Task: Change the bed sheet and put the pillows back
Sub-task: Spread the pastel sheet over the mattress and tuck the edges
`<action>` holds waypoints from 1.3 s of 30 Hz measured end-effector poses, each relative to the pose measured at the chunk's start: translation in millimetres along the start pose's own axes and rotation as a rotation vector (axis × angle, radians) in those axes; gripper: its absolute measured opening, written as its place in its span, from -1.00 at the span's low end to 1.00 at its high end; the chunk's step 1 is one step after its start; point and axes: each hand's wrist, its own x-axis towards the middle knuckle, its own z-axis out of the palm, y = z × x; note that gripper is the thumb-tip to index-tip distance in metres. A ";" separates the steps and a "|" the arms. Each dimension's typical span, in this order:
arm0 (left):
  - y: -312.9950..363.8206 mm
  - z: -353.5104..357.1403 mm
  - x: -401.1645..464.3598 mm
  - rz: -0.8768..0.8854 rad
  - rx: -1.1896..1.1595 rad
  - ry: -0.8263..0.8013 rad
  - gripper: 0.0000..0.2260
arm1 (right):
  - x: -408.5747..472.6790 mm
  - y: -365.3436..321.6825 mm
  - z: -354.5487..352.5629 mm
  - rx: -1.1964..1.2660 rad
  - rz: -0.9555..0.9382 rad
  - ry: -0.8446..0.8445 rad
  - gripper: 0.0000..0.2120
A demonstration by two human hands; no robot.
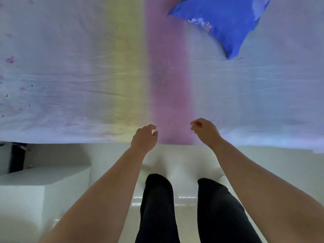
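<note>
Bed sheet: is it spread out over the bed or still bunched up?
Spread out. The bed sheet lies flat across the whole visible bed with only faint creases, its near edge hanging straight, and a blue pillow rests on it.

The blue pillow (226, 20) is cut off by the top edge of the view, so its far end cannot be seen. The bed sheet (70, 76) runs past the left, right and top edges. Small marks on the sheet near its left edge are too blurred to identify. The fingertips of the left hand (144, 137) and right hand (204, 131) curl under, hiding whether they pinch the sheet.
</note>
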 end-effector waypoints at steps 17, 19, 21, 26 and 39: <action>453.9 282.1 -91.9 0.286 0.171 -0.110 -0.68 | -86.5 321.4 -375.0 0.558 0.207 0.285 -0.88; 495.3 304.2 -99.2 0.320 0.203 -0.146 -0.67 | -94.6 351.2 -407.3 0.606 0.248 0.321 -0.88; 530.1 320.7 -97.3 0.357 0.251 -0.172 -0.67 | -95.2 377.6 -433.3 0.644 0.285 0.339 -0.87; 610.0 363.8 -60.0 0.441 0.375 -0.213 -0.68 | -72.4 434.8 -487.0 0.758 0.381 0.385 -0.87; 812.0 500.5 21.3 0.704 0.743 -0.297 -0.66 | -8.5 597.6 -567.9 1.823 0.818 0.539 -0.84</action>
